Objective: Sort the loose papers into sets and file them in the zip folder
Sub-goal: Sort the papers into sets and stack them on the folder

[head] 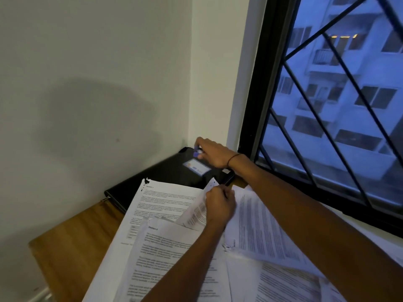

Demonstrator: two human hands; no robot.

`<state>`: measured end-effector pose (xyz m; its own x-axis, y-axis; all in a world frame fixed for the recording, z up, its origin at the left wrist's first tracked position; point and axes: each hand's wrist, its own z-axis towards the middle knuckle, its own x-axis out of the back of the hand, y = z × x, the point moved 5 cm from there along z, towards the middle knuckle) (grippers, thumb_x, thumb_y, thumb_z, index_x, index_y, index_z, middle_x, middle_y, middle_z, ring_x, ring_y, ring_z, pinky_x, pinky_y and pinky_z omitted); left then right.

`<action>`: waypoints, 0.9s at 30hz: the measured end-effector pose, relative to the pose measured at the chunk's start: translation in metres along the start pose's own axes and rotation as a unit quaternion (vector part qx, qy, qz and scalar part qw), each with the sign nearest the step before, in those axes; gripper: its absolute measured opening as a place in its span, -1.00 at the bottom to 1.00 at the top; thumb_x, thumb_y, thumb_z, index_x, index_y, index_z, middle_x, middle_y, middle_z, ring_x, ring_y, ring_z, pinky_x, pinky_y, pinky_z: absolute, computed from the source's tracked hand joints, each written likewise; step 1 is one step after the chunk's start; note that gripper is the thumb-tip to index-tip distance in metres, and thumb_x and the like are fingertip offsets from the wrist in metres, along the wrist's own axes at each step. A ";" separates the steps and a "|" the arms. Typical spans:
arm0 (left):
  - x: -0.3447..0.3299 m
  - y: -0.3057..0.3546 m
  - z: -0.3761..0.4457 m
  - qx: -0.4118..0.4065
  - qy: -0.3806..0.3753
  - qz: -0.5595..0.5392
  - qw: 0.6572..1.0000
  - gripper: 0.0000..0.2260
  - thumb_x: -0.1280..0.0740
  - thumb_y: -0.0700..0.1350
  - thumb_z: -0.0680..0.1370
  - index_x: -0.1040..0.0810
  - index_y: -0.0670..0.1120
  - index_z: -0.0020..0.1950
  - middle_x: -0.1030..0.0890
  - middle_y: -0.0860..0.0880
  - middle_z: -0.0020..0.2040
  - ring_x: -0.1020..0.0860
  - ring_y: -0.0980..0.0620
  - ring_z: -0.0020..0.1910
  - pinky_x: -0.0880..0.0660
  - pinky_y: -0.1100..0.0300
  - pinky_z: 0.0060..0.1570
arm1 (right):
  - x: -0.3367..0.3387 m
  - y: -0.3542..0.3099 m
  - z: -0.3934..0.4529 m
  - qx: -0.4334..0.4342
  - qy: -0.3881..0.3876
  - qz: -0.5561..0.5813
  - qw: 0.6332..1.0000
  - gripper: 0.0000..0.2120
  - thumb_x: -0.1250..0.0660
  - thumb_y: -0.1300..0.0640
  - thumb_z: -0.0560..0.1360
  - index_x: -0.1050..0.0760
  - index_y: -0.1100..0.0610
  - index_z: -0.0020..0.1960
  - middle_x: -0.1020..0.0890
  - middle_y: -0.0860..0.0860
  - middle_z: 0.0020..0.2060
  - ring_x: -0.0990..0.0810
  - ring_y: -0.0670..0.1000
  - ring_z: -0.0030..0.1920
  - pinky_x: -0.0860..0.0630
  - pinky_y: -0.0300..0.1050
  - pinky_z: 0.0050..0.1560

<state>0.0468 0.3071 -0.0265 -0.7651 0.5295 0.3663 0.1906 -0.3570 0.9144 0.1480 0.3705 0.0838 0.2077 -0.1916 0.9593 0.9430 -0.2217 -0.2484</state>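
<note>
Where a wooden table (pixel 72 240) meets the corner of a pale wall (pixel 87 62), a black-framed window (pixel 257 88) with a diagonal grille (pixel 327 88) looks out on an apartment block (pixel 340 68) in bluish light. Loose papers (pixel 174 247), white sheets printed with dense paragraphs, lie overlapping and fanned across most of the table; one sheet has a torn upper corner. Behind them, pushed into the corner against the wall, lies the zip folder (pixel 165 173), black and flat, its nearer edge covered by the papers, with a zipper pull (pixel 105 199) showing at its left end. A small label (pixel 197 166), pale with blue print too blurred to read, sits on the folder's top. The right hand (pixel 212 152), a dark band (pixel 233 159) on its wrist, reaches to the folder's far corner, its fingers curled round a small purple object (pixel 197 151) that cannot be identified. The left hand (pixel 220 205) pinches the upper edge of one raised sheet (pixel 196 212). Legible headings read "Section 6" on one sheet; other text is too blurred to read.
</note>
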 end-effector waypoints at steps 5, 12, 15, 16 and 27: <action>-0.001 0.005 -0.004 0.014 -0.007 -0.020 1.000 -0.91 -0.39 -0.12 0.62 -0.65 0.04 -0.05 -0.62 0.15 -0.11 -0.58 0.19 -0.10 -0.50 0.24 -0.01 | 0.029 0.048 -0.070 -0.032 -0.049 0.028 0.998 -0.85 -0.31 0.03 0.62 -0.43 -0.07 0.17 -0.54 0.03 0.15 -0.55 0.05 0.12 -0.50 0.02 0.16; 0.002 0.006 -0.003 0.012 0.010 -0.012 1.000 -0.97 -0.41 -0.05 0.61 -0.64 0.06 0.00 -0.57 0.15 -0.09 -0.56 0.16 -0.05 -0.48 0.24 0.03 | 0.027 0.071 -0.131 -0.076 -0.141 -0.036 0.986 -0.73 -0.35 0.07 0.60 -0.54 0.00 0.29 -0.57 -0.02 0.24 -0.54 0.00 0.21 -0.49 0.06 0.30; 0.003 0.006 -0.004 0.015 0.010 -0.020 1.000 -0.97 -0.42 -0.03 0.60 -0.65 0.05 0.01 -0.63 0.09 -0.01 -0.58 0.15 -0.08 -0.39 0.37 -0.11 | 0.023 0.065 -0.136 -0.074 -0.148 -0.038 0.985 -0.71 -0.33 0.09 0.62 -0.54 0.03 0.34 -0.55 0.00 0.29 -0.51 0.00 0.27 -0.45 -0.02 0.31; 0.003 0.005 -0.004 0.017 0.007 -0.026 0.999 -0.96 -0.42 -0.03 0.60 -0.65 0.05 0.02 -0.64 0.08 0.00 -0.59 0.14 -0.07 -0.41 0.36 -0.11 | 0.022 0.063 -0.137 -0.072 -0.147 -0.037 0.986 -0.71 -0.32 0.09 0.63 -0.53 0.03 0.35 -0.55 0.00 0.30 -0.51 0.01 0.28 -0.44 0.00 0.32; -0.002 0.001 0.000 0.006 0.011 -0.026 1.000 -0.95 -0.44 -0.03 0.58 -0.69 0.06 0.01 -0.67 0.10 -0.02 -0.61 0.11 -0.04 -0.61 0.12 0.09 | 0.023 0.052 -0.129 -0.038 -0.151 -0.098 0.983 -0.63 -0.39 -0.08 0.56 -0.51 0.00 0.33 -0.54 -0.04 0.27 -0.43 -0.01 0.32 -0.30 0.10 0.37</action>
<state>0.0486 0.3053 -0.0261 -0.7869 0.5306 0.3151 0.1584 -0.3199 0.9341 0.1688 0.2316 0.0754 0.1026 0.1514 0.9831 0.9529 -0.2984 -0.0535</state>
